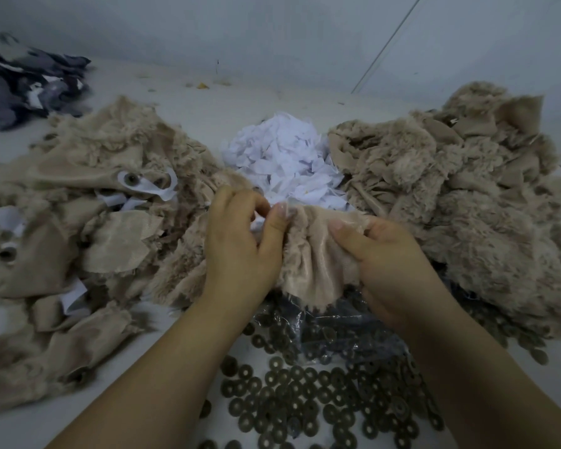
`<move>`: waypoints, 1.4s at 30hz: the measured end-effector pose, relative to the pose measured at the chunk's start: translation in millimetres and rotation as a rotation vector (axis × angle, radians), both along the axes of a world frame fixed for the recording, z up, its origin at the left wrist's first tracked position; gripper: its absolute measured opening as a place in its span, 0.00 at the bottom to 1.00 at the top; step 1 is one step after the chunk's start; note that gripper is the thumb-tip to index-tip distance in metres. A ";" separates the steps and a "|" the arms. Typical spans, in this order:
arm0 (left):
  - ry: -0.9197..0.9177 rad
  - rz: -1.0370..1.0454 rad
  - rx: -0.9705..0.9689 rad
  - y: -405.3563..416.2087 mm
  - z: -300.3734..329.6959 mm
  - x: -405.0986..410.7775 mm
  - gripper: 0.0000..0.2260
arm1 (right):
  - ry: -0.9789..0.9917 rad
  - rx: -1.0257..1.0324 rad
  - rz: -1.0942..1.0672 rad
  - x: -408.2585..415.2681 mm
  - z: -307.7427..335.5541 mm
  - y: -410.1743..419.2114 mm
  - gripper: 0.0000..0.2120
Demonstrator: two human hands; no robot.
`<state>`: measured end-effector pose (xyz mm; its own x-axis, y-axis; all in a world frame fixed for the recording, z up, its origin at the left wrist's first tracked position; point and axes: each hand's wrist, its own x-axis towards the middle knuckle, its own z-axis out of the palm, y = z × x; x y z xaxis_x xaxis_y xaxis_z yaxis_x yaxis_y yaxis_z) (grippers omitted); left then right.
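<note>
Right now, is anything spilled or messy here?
Yes. Lots of dark ring-shaped washers lie loose across the white surface, beside a crinkled clear bag, as if they spilled out of it. A few yellow scraps are scattered farther back. The tan plush piece pinched by the left hand and right hand looks whole.

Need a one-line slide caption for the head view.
Left hand and right hand pinch a beige plush piece over dark washers, white scraps behind.

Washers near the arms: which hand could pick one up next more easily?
Probably the right hand: washers spread just beneath and beside it, while the left hand sits over the beige fur pile. Both grip the plush piece now, so it must let go first.
</note>
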<state>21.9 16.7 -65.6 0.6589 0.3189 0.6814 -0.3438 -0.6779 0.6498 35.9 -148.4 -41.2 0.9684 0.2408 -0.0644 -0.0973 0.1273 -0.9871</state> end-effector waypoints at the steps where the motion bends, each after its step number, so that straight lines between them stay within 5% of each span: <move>1: -0.006 -0.030 -0.001 -1.4 0.5 -1.8 0.16 | 0.021 0.026 -0.002 0.2 -1.5 1.3 0.10; 3: 0.094 -0.129 -0.074 -6.1 1.7 -3.1 0.20 | 0.057 0.073 -0.009 0.8 -4.1 3.1 0.10; 6: 0.282 -0.202 -0.287 -9.6 -0.8 -0.2 0.14 | 0.172 0.177 -0.088 1.8 -4.4 5.3 0.10; 11: 0.233 -0.313 -0.543 -7.2 -0.7 -0.2 0.14 | 0.364 0.295 -0.125 0.7 -2.7 8.5 0.13; 16: 0.206 -0.384 -0.476 -9.2 1.3 -4.3 0.12 | 0.344 0.294 0.064 -7.3 1.6 13.6 0.23; 23: 0.255 -0.440 -0.584 -10.5 0.1 -5.4 0.15 | 0.478 0.349 0.030 -8.0 2.3 14.5 0.10; 42: 0.243 -0.479 -0.599 -17.9 3.5 -11.7 0.17 | 0.533 0.361 0.130 -16.1 5.9 18.5 0.23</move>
